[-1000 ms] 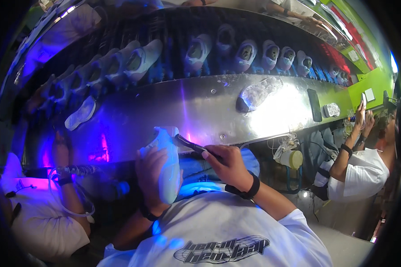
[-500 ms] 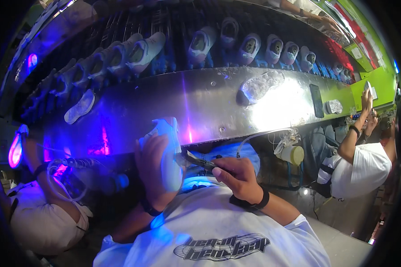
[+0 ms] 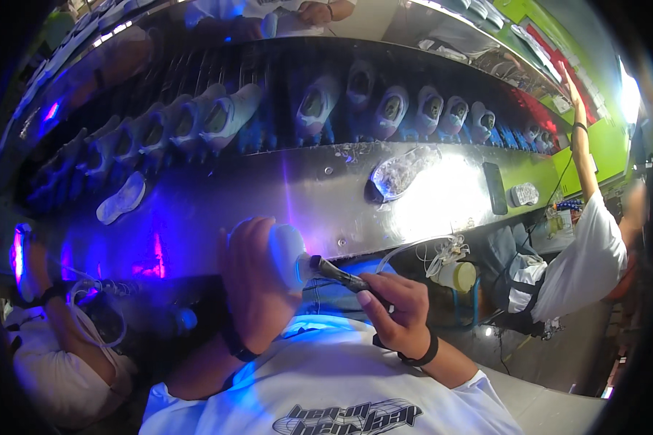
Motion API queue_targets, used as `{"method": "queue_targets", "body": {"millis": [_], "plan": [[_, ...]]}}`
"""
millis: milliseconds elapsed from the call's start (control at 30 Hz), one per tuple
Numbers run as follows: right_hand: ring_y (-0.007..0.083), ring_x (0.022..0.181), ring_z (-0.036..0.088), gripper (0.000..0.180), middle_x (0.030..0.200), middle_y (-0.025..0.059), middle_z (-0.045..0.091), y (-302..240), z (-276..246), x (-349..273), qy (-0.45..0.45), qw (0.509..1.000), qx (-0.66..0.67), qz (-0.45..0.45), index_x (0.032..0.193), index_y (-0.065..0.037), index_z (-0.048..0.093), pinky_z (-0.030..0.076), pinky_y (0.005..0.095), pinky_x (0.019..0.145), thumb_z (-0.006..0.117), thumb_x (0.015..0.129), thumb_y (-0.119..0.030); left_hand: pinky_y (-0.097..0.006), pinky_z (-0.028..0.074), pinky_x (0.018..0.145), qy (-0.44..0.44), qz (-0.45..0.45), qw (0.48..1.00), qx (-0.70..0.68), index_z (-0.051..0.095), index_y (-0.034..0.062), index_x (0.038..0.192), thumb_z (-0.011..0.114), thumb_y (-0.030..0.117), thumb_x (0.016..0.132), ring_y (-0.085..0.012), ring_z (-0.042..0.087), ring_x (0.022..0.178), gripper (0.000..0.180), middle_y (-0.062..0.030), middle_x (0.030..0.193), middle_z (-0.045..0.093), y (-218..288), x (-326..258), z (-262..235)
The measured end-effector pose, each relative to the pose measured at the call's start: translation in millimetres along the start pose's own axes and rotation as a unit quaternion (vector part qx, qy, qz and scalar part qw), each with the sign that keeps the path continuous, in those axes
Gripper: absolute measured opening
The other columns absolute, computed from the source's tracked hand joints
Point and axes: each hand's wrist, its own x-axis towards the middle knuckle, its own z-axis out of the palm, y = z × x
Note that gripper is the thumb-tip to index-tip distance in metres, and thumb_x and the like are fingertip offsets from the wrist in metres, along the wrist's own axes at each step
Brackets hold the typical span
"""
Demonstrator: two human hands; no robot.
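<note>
Left hand (image 3: 257,290): wrapped around a white shoe (image 3: 286,250), at the near edge of the metal tabletop (image 3: 218,210). Right hand (image 3: 393,308): closed on a dark tool (image 3: 339,274), tip touching the shoe. Tabletop: clear sole (image 3: 399,172) right, white insole (image 3: 121,198) left, open room between. Far: row of shoes (image 3: 384,109).

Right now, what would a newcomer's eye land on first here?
The violet glow across the long metal bench, then the left hand holding a white shoe while the right hand presses a dark tool against it. Behind runs a row of white shoes.
</note>
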Motion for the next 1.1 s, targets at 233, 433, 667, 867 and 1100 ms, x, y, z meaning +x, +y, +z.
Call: {"method": "queue_targets", "body": {"millis": [233, 433, 667, 867, 1100], "plan": [[0.0229, 0.057, 0.064, 0.024, 0.073, 0.0124, 0.065, 4, -23, 36, -0.017, 0.994, -0.073, -0.079, 0.11, 0.004, 0.075, 0.049, 0.0333, 0.054, 0.076, 0.088, -0.006, -0.057, 0.039, 0.113, -0.029, 0.013, 0.999, 0.003, 0.052, 0.0036, 0.133, 0.083, 0.003, 0.065, -0.0418, 0.057, 0.121, 0.074, -0.0185, 0.126, 0.06, -1, 24, -9], [0.0183, 0.059, 0.059, 0.024, 0.075, 0.0117, 0.062, 28, -3, 57, -0.029, 0.997, 0.019, -0.071, 0.112, 0.006, 0.075, 0.044, 0.0316, 0.055, 0.073, 0.093, -0.009, -0.05, 0.05, 0.101, -0.015, 0.04, 0.998, -0.044, 0.06, 0.0029, 0.122, 0.085, 0.004, 0.063, -0.0429, 0.063, 0.112, 0.064, -0.0187, 0.117, 0.065, -18, 39, -16], [0.0218, 0.067, 0.063, 0.024, 0.078, 0.0144, 0.067, 47, 36, 62, -0.012, 0.993, 0.107, -0.038, 0.111, 0.004, 0.077, 0.048, 0.0342, 0.063, 0.073, 0.096, -0.014, -0.049, 0.054, 0.096, -0.052, 0.008, 0.997, -0.049, 0.063, 0.0012, 0.122, 0.092, 0.012, 0.063, -0.0431, 0.067, 0.111, 0.067, -0.0216, 0.117, 0.068, -35, 51, -26], [0.0214, 0.068, 0.063, 0.025, 0.079, 0.0143, 0.069, 64, 59, 51, -0.003, 0.989, 0.144, -0.012, 0.112, 0.003, 0.077, 0.048, 0.0343, 0.064, 0.074, 0.096, -0.016, -0.046, 0.057, 0.09, -0.111, -0.014, 0.991, -0.075, 0.065, 0.0003, 0.118, 0.095, 0.014, 0.061, -0.0427, 0.07, 0.103, 0.066, -0.0209, 0.11, 0.07, -48, 62, -32], [0.0226, 0.07, 0.066, 0.025, 0.082, 0.016, 0.071, 78, 68, 25, 0.011, 0.993, 0.114, 0.007, 0.113, 0.004, 0.076, 0.05, 0.0345, 0.066, 0.075, 0.095, -0.013, -0.047, 0.056, 0.093, -0.141, -0.001, 0.987, -0.081, 0.063, -0.0002, 0.122, 0.095, 0.011, 0.061, -0.0428, 0.069, 0.107, 0.07, -0.0215, 0.114, 0.07, -55, 63, -35]]}}
